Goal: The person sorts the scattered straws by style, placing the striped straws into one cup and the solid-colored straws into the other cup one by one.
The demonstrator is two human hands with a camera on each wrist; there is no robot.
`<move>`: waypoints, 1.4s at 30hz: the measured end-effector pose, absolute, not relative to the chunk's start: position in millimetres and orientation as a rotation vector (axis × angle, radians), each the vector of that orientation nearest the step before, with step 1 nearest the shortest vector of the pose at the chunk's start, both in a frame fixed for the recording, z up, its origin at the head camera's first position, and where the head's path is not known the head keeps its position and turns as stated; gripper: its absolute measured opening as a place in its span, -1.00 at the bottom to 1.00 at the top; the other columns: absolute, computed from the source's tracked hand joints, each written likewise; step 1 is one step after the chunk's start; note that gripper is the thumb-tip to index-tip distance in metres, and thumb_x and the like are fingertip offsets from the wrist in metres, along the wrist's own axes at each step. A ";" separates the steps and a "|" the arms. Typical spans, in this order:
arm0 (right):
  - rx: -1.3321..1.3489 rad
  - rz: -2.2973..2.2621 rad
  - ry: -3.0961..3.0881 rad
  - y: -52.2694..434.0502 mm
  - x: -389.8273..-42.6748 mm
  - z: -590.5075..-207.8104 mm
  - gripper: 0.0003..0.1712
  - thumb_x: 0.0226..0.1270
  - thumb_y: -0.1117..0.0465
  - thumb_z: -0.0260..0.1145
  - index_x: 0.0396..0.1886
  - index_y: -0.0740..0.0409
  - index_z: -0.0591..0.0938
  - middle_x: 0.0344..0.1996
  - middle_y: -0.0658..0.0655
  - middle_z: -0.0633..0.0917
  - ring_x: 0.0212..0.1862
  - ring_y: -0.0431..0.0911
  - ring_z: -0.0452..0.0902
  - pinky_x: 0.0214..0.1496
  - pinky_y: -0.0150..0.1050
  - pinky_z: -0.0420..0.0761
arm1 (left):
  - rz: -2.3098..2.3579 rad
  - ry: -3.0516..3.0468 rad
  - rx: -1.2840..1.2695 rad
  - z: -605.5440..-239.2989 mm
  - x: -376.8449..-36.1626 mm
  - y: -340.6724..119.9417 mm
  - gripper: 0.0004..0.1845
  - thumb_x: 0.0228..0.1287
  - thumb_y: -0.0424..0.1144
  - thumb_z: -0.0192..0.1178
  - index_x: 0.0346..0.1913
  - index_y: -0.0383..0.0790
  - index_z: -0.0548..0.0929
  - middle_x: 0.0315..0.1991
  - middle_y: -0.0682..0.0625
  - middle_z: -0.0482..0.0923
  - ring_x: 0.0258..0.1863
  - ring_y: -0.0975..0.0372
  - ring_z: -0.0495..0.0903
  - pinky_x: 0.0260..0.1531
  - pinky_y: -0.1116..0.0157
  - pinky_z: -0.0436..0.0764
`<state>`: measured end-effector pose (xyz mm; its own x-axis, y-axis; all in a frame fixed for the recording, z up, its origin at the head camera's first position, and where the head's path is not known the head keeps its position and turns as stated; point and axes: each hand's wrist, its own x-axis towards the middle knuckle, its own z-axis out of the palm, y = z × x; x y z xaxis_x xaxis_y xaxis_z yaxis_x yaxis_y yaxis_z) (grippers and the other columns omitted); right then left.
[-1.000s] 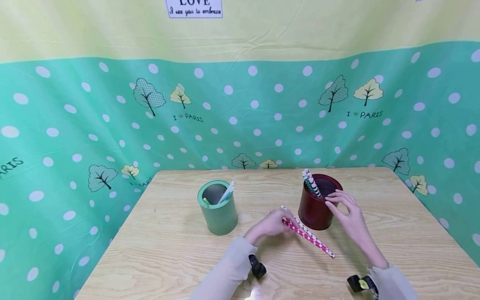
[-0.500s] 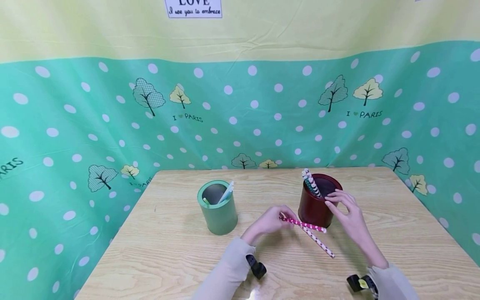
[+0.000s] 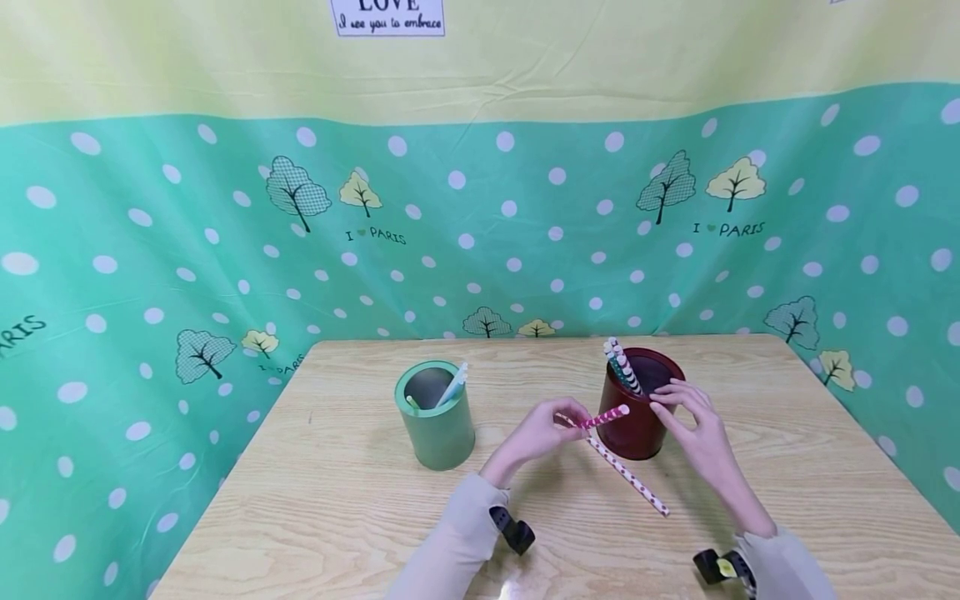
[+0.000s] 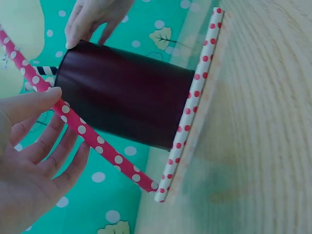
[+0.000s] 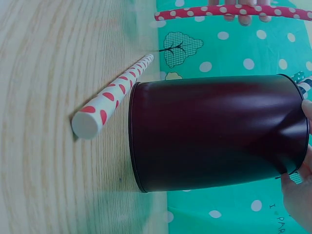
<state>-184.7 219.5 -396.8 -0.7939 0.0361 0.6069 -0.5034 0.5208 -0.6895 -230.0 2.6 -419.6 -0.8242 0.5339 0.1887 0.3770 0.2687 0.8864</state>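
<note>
The head camera looks forward and down at the whole wooden table (image 3: 360, 500) from a distance. Both wrist cameras sit low and close, rotated sideways, and share the dark red round cup (image 4: 126, 107) (image 5: 214, 131) (image 3: 637, 433).

Left hand (image 3: 536, 435) raised, fingers (image 4: 36, 105) pinched; right hand (image 3: 693, 429) with fingers loosely curved
</note>
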 end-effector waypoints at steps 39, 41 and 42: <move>0.390 1.267 -2.192 219.3 -183.8 -396.2 -0.85 0.03 0.51 0.24 -0.34 0.38 0.59 -0.27 0.33 0.54 0.08 -0.10 0.25 0.13 -0.56 0.09 | 2.170 2.257 0.853 -312.4 -221.5 6.5 -0.77 0.07 -0.52 0.13 -0.16 -0.50 0.47 -0.24 -0.32 0.51 -0.29 0.35 0.47 -0.19 0.38 0.52; 0.390 1.267 -2.191 219.2 -184.0 -396.2 -0.85 0.03 0.51 0.24 -0.34 0.38 0.59 -0.27 0.33 0.53 0.08 -0.13 0.25 0.13 -0.56 0.08 | 2.194 2.244 0.859 -308.6 -221.9 7.7 -0.77 0.07 -0.52 0.12 -0.16 -0.51 0.46 -0.24 -0.33 0.50 -0.30 0.36 0.47 -0.18 0.37 0.52; 0.390 1.266 -2.190 219.2 -184.1 -396.1 -0.85 0.02 0.51 0.24 -0.34 0.38 0.59 -0.27 0.33 0.53 0.08 -0.13 0.25 0.13 -0.56 0.08 | 2.202 2.243 0.860 -306.6 -221.9 8.2 -0.77 0.07 -0.52 0.12 -0.16 -0.51 0.46 -0.24 -0.32 0.50 -0.30 0.37 0.47 -0.18 0.37 0.52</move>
